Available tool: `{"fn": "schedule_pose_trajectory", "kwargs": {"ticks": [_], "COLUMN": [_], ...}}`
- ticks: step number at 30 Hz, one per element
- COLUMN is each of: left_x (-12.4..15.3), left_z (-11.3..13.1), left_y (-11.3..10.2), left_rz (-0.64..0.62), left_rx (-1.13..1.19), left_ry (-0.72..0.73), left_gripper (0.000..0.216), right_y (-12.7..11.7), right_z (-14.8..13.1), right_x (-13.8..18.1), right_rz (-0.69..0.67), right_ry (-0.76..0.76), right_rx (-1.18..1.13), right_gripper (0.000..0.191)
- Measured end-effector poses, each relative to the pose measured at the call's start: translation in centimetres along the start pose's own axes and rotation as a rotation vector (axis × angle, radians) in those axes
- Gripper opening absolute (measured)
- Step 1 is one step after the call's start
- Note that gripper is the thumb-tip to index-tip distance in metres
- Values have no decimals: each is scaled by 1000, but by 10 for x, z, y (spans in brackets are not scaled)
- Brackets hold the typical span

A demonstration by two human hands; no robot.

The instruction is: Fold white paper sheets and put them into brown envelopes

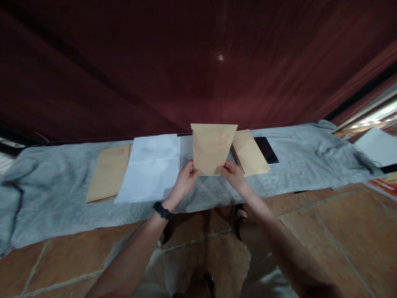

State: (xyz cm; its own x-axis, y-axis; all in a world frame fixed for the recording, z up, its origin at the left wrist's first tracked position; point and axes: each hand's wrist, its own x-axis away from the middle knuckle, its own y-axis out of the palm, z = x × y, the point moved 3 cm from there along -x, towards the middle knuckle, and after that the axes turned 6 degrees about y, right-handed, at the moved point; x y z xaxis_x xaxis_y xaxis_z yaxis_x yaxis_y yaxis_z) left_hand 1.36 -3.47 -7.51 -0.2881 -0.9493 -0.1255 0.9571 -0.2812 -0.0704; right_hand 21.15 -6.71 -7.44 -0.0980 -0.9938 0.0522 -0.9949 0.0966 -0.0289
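Observation:
Between my hands I hold a brown paper envelope (212, 147), with faint red print at its upper right. My left hand (186, 178) grips its lower left corner, thumb on the near face. The lower right corner is pinched by my right hand (232, 174). A thin white edge shows along the envelope's bottom; what it belongs to I cannot tell. Just right of it lies a stack of brown envelopes (250, 153). To the left are white paper sheets (151, 165) with a crease across them, overlapping more brown envelopes (108, 174).
A grey cloth (300, 157) covers the long, low surface. A dark phone or tablet (267, 150) lies partly under the right stack. Behind rises a dark red panel (155, 70). Tiled floor (335, 231) and my feet are below; a white object (376, 145) stands far right.

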Motion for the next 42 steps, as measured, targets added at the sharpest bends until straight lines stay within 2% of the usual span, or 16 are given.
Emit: {"fn": "schedule_pose_trajectory", "kwargs": {"ticks": [4, 9, 11, 14, 18, 22, 25, 33, 42], "left_x": [-2, 4, 8, 14, 22, 32, 38, 35, 33], "left_z": [2, 2, -3, -12, -10, -2, -1, -10, -12], "left_y": [-3, -8, -7, -1, 2, -1, -2, -6, -8], "left_rz": [23, 70, 76, 52, 10, -104, -191, -229, -223], "left_rx": [-34, -4, -15, -126, -453, -768, -872, -861, -778], "left_ry": [-45, -188, -256, -294, -135, 48, 119, 143, 153], "left_gripper": [31, 59, 66, 69, 69, 69, 70, 63, 62], "right_y": [-3, -7, -8, -10, -12, -14, -15, -15, -14], "right_z": [-3, 10, 21, 29, 22, 11, 8, -1, -7], "right_x": [-4, -11, -12, -8, 10, 28, 33, 34, 37], "right_rz": [41, 51, 60, 84, 97, -109, -227, -289, -298], "right_ry": [47, 223, 257, 135, -109, -210, -229, -285, -312], "right_rx": [-4, -88, -14, 264, 699, 909, 964, 1079, 1141], "right_gripper": [25, 40, 42, 41, 51, 62, 67, 70, 71]}}
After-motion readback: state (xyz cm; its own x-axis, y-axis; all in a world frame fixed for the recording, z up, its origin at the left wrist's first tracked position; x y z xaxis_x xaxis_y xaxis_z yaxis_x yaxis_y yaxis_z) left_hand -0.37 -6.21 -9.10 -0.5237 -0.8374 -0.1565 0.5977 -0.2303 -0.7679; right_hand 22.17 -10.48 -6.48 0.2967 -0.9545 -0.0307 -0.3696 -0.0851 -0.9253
